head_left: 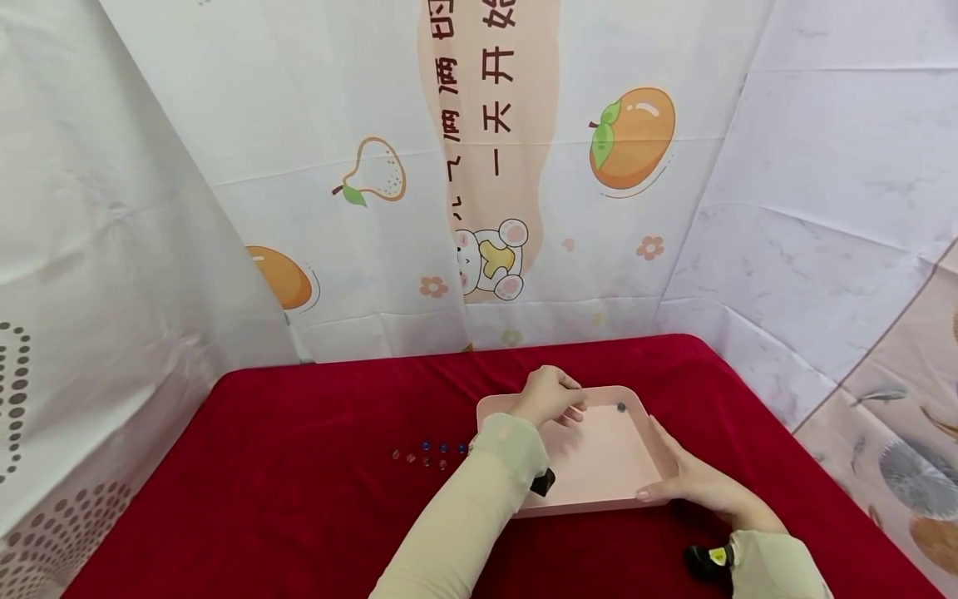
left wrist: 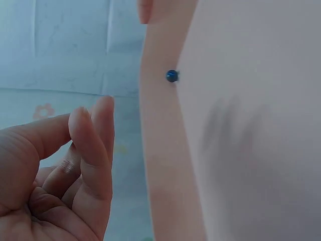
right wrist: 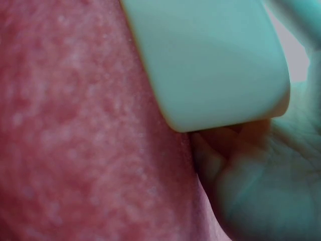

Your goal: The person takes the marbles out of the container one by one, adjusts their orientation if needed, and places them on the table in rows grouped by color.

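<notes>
My left hand (head_left: 550, 398) hangs over the back left part of a shallow pink tray (head_left: 599, 457). Its fingers are loosely bent with the tips close together, and the left wrist view shows nothing held by the fingers (left wrist: 93, 145). A dark blue marble (head_left: 621, 408) lies inside the tray by the back wall, right of that hand; the left wrist view shows the same marble (left wrist: 172, 76) close up. At the tray's right front corner, my right hand (head_left: 699, 482) grips the wall, thumb on the front rim and fingers along the right side. The right wrist view shows its palm (right wrist: 271, 175) against the corner.
Left of the tray, several small marbles (head_left: 427, 461), some blue and some reddish or clear, lie in loose rows on the red cloth (head_left: 299, 499). My left forearm (head_left: 471, 516) passes over the tray's left end. Behind the table hangs a printed curtain (head_left: 359, 274).
</notes>
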### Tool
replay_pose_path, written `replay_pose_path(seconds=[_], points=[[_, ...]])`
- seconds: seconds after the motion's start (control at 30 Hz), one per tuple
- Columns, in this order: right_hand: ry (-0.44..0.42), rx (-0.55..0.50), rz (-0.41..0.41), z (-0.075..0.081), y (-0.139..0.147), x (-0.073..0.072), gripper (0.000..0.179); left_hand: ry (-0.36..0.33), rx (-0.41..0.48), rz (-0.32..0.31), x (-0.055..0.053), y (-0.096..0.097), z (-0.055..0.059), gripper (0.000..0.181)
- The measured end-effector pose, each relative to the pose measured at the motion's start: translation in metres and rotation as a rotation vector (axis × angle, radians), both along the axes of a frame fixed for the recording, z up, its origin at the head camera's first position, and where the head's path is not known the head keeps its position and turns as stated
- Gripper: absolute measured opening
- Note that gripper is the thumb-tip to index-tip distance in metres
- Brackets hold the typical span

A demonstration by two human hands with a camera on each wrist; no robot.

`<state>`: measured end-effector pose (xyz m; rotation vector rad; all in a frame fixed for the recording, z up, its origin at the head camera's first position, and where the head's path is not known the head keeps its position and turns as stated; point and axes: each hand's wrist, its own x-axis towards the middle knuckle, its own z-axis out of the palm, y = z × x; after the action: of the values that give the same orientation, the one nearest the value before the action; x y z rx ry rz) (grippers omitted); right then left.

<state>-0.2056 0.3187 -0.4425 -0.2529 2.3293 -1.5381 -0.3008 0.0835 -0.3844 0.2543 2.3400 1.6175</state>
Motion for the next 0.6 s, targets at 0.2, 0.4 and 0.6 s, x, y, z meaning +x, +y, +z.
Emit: replay_pose_path(seconds=[0.2, 0.4, 0.6], points=[[-0.001, -0.001, -0.002, -0.001, 0.0, 0.001, 0.117, 0.038, 0.021, -0.018, 0.004, -0.014, 0.006, 0.013], [0.004, 0.011, -0.004, -0.001, 0.0, 0.002, 0.117, 0.075, 0.012, -0.038, 0.007, -0.038, 0.011, 0.019], [0.019, 0.01, -0.002, 0.0, 0.001, 0.0, 0.117, 0.133, -0.013, -0.021, 0.01, -0.057, 0.009, 0.021]])
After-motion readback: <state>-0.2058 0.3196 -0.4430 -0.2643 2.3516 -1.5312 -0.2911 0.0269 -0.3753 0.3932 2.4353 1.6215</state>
